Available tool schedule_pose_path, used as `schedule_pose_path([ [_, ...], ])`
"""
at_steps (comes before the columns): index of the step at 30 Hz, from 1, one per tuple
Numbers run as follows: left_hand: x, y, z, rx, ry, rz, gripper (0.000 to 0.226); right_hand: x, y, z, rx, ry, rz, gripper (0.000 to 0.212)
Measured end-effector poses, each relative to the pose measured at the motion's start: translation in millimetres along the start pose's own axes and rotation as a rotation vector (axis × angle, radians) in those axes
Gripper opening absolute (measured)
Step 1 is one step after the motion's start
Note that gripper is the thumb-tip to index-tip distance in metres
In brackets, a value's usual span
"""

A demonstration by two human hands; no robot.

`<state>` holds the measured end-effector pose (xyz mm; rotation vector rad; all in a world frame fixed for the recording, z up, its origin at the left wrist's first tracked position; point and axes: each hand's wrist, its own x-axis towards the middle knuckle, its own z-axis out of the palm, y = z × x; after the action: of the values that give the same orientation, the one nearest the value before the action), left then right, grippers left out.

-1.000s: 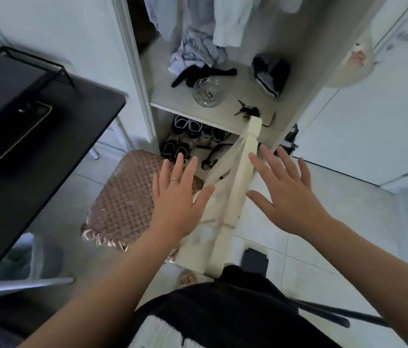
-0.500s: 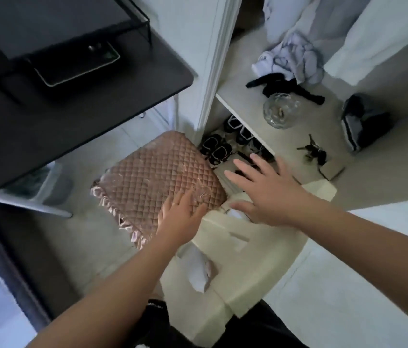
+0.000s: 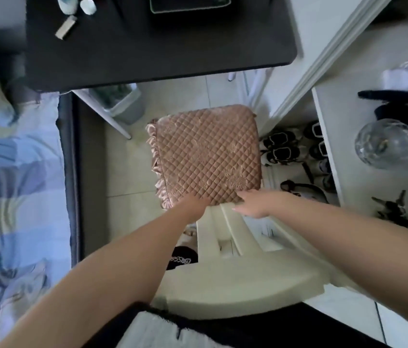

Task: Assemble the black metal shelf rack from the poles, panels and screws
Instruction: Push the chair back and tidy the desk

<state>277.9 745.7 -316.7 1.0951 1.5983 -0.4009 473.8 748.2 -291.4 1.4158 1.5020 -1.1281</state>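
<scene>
She stands behind a cream chair [image 3: 235, 272], both arms reaching to the rear edge of its pink quilted cushion [image 3: 208, 156]. The right hand [image 3: 255, 204] lies flat there, fingers straight, its grip holding nothing. The left hand [image 3: 194, 203] meets the same edge, but its fingers are hidden, so I cannot tell its grip.

She seems to be clearing room to work. She would do best to take the chair back in both hands and lift it, so the cushion stays put. I can make out no part of the rack, on the black surface [image 3: 173, 46] or the floor.

A bin [image 3: 122, 106] under the surface holds something greenish. A glass bowl [image 3: 386, 144] sits on the wardrobe shelf [image 3: 343, 109], its contents unclear. Shoes [image 3: 283, 149] fill the compartment below.
</scene>
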Motion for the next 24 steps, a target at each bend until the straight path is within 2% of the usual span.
schedule_pose_path([
  [4,-4,0,18,-0.135,-0.104,-0.221,0.059,14,-3,8,0.323,-0.112,0.045,0.073],
  [8,1,-10,37,-0.479,-0.165,-0.441,0.047,12,-3,20,0.894,-0.244,0.189,0.062],
  [11,1,-20,37,-0.683,-0.234,-0.539,0.035,13,1,22,1.137,-0.316,0.282,0.064],
  [13,0,-26,37,-0.785,-0.285,-0.561,0.032,12,1,26,1.198,-0.379,0.369,0.057],
  [16,-1,-31,41,-0.884,-0.313,-0.567,0.029,14,-1,37,1.196,-0.480,0.402,0.033],
  [21,-2,-32,49,-0.789,-0.182,-0.513,0.013,11,-7,43,1.206,-0.419,0.385,0.011],
  [24,-4,-28,48,-0.796,-0.142,-0.494,0.012,12,-8,42,1.162,-0.365,0.363,0.012],
])
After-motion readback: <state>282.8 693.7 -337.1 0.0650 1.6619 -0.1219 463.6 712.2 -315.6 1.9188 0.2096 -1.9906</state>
